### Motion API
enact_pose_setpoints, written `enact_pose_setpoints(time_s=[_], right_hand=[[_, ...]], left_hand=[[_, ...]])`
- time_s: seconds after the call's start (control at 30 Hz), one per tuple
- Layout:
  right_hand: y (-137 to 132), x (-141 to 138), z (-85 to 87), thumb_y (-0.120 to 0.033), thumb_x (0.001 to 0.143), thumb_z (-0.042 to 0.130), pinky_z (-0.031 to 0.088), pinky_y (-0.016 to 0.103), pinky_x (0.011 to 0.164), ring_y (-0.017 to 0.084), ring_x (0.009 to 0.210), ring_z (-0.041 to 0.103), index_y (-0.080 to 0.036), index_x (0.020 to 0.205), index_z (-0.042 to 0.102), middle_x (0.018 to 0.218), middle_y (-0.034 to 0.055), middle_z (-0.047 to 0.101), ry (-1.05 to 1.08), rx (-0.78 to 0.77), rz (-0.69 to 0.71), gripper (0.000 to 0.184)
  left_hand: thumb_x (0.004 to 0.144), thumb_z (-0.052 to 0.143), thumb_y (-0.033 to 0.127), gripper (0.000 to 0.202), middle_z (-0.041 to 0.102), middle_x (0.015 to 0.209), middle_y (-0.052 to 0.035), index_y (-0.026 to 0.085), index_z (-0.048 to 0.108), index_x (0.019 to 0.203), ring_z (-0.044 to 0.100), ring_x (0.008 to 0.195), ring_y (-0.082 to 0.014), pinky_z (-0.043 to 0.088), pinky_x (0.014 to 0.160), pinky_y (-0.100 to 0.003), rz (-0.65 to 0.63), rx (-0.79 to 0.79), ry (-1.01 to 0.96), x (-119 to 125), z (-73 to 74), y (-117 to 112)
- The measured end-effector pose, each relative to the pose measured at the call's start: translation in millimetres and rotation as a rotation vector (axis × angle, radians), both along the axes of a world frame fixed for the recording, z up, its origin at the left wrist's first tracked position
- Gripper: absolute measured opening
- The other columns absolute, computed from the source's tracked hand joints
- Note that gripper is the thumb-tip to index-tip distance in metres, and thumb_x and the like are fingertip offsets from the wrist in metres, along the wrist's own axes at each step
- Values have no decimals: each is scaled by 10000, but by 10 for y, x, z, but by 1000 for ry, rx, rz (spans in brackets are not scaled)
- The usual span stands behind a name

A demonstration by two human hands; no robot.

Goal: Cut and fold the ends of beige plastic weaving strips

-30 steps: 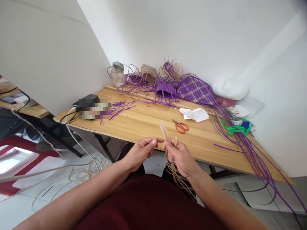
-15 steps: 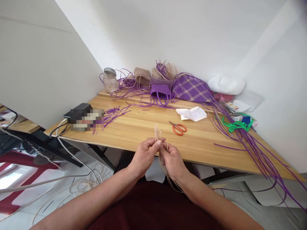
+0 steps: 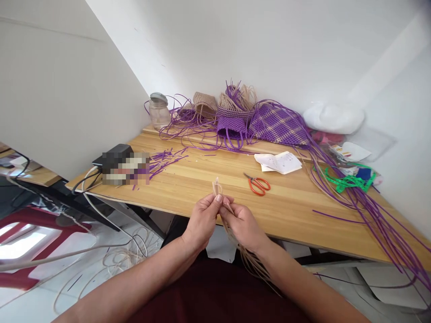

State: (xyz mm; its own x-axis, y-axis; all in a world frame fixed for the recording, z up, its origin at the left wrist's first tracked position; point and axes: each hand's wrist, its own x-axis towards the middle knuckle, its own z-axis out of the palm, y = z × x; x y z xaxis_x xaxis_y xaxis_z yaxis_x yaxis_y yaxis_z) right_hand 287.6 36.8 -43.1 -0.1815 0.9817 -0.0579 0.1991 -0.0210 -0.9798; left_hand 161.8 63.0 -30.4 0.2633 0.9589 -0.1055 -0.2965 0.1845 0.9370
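Both hands meet in front of the table's near edge, pinching a bundle of thin beige weaving strips (image 3: 247, 258). My left hand (image 3: 204, 217) is closed on the strips, its thumb on top, with short ends and a small loop standing up above the fingers. My right hand (image 3: 243, 223) grips the same strips just beside it, fingers curled. From under the right hand the long strips hang down over my lap. How the strips cross between the fingertips is hidden. Red-handled scissors (image 3: 258, 185) lie on the table beyond my right hand, blades partly apart.
Along the back of the wooden table (image 3: 202, 172) are a lidded jar (image 3: 159, 112), a purple woven bag (image 3: 232, 128) and a purple-beige woven piece (image 3: 278, 124). Folded paper (image 3: 278, 162), green strips (image 3: 350, 179), a black box (image 3: 116, 154) and purple offcuts (image 3: 164, 159) lie nearer. Purple strips (image 3: 380, 220) trail off the right edge.
My right hand has turned slightly and more of the beige strips now show fanned out below it. The view has shifted a little; things on the table lie as before.
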Motion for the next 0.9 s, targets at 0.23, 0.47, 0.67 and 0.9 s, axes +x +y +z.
enact_pose_setpoints(time_s=[0.23, 0.47, 0.67, 0.9], right_hand=[[537, 986, 234, -448, 882, 542, 379, 310, 649, 222, 748, 598, -160, 997, 702, 814, 93, 680, -1020, 34, -352, 349], [913, 1201, 158, -330, 833, 568, 333, 322, 622, 271, 793, 613, -134, 834, 672, 827, 154, 678, -1216, -34, -361, 222], [638, 846, 309, -358, 888, 529, 348, 264, 575, 160, 668, 547, -157, 829, 567, 797, 79, 640, -905, -7, -245, 213], [-206, 70, 493, -552, 873, 602, 210, 183, 385, 40, 435, 293, -176, 922, 530, 671, -26, 513, 301, -270, 150, 387]], left_hand=[[843, 623, 474, 326, 687, 755, -44, 150, 627, 810, 589, 605, -111, 378, 482, -198, 51, -2, 5, -174, -89, 164], [879, 577, 424, 301, 616, 649, -7, 133, 636, 831, 496, 506, -81, 397, 475, -198, 36, 78, 95, -240, -139, 192], [895, 549, 376, 283, 619, 634, -11, 130, 661, 810, 460, 506, -69, 367, 499, -187, 99, 199, 202, -267, -158, 206], [906, 529, 368, 274, 620, 635, -2, 153, 666, 806, 462, 507, -80, 386, 511, -196, 118, 290, 307, -239, -141, 188]])
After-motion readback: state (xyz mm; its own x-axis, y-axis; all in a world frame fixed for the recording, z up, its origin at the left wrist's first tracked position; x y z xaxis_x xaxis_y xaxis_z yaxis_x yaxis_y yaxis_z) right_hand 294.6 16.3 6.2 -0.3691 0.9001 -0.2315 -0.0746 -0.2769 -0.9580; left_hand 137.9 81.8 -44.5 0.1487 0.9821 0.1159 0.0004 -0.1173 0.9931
